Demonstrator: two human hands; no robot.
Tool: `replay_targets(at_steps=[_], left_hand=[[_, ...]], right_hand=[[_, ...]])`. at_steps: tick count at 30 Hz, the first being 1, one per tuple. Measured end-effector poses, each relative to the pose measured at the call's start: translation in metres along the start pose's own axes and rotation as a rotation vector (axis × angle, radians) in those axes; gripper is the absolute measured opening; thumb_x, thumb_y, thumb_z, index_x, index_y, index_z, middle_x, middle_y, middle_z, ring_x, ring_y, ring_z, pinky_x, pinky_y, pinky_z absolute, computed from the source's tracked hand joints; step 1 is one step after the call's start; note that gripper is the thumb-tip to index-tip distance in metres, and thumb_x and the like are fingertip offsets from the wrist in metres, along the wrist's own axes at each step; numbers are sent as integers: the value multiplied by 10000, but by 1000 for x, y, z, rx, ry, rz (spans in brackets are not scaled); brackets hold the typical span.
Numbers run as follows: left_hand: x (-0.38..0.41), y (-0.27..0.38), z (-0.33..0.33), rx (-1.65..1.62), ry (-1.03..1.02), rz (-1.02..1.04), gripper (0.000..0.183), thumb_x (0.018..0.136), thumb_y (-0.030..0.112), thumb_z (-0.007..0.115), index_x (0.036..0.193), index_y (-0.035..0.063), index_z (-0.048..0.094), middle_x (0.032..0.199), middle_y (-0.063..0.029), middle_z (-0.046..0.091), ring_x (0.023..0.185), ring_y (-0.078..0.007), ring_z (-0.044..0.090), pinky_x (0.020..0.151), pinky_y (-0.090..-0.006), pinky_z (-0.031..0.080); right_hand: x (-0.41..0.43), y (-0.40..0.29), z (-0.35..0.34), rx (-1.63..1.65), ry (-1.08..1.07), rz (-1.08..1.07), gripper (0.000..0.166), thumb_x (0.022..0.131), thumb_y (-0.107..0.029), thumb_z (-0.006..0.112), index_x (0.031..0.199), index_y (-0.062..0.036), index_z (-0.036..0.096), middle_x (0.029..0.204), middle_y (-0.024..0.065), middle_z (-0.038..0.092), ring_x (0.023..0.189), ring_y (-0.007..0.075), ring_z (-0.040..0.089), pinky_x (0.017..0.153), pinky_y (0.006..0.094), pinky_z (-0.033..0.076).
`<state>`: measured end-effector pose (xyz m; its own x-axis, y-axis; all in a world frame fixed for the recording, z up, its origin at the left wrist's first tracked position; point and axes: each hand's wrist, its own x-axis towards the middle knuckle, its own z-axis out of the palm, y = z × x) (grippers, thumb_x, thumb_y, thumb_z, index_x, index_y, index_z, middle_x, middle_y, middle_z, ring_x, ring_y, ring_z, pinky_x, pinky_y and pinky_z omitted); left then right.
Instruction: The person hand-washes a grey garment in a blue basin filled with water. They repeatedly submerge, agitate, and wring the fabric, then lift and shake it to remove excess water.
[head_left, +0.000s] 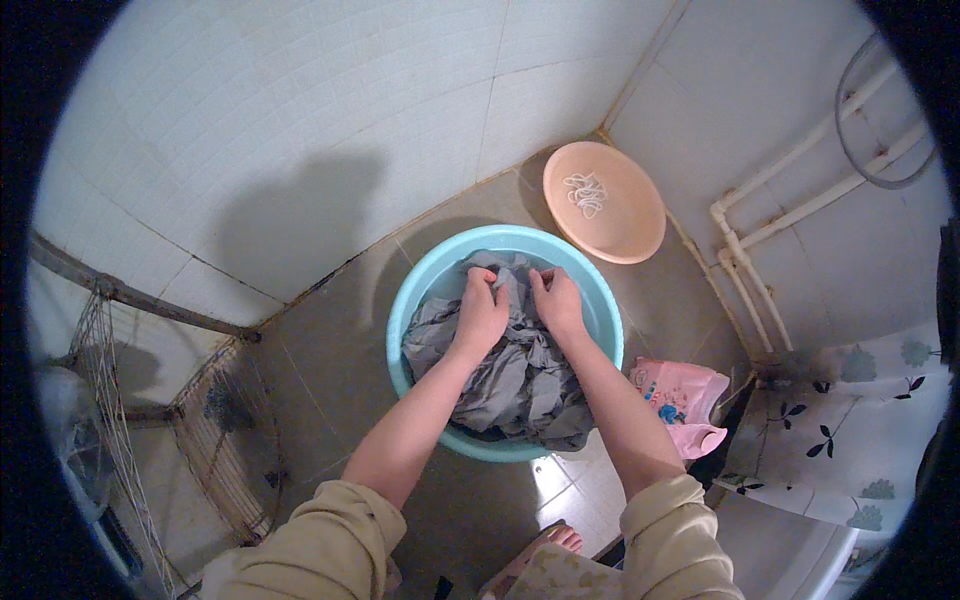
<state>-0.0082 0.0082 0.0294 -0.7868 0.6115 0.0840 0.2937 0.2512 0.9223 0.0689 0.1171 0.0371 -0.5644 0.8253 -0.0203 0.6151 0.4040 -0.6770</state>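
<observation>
Wet-looking grey cloth (510, 386) lies crumpled in a turquoise plastic basin (396, 330) on the tiled floor. Over the far half of the basin, my left hand (484, 315) pinches a fold of this cloth between thumb and curled fingers. A short gap to its right, my right hand (556, 300) grips another part of the same cloth near the basin's right side. A stretch of fabric runs between the two hands. The fingertips are partly hidden by the hands themselves and by folds.
A peach plastic basin (630, 217) holding a white cord (586, 195) stands by the wall corner. Right of the turquoise basin is a pink printed plastic bag (679, 394). Pipes (750, 281) run along the right wall; a wire rack (112, 390) stands left. My foot (564, 537) is below.
</observation>
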Motion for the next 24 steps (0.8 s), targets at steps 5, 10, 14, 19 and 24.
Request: replay_targets(at_steps=[5,10,14,19,24], left_hand=[[-1,-14,11,289,-114,-73,243,772,50,494,974,-21,378,871,-260,545,806,-411,553,696,-470,436],[4,-8,14,456,-305,-216,293,783,99,492,1022,-27,380,958,-299,521,817,-428,546,728,-494,426],[4,-24,24,413,-200,-33,362,805,149,469,1116,-22,396,1041,-302,494,926,-420,514,811,-489,390],[10,-47,27,9,-118,-190,423,853,277,465,1177,9,411,1091,-196,509,988,-337,499,869,-403,370],[10,-47,15,-953,-217,-750,469,848,435,498,1081,29,508,996,-74,559,931,-208,512,821,-329,392]], right_hand=[[-8,6,18,-392,-77,-31,371,824,-327,508,902,35,499,792,228,595,722,367,600,654,440,482],[-4,13,33,-542,-126,-41,306,823,-234,454,988,24,442,844,226,588,739,355,608,626,420,506],[-1,29,45,-565,-114,-143,323,826,-207,417,1044,29,443,890,228,594,767,372,597,689,419,493],[-2,14,32,-192,9,34,289,851,-254,454,998,-10,501,803,210,602,753,344,598,661,403,476],[-70,-71,-4,101,-18,-214,265,840,-288,526,910,-34,493,658,210,569,641,389,573,578,439,444]])
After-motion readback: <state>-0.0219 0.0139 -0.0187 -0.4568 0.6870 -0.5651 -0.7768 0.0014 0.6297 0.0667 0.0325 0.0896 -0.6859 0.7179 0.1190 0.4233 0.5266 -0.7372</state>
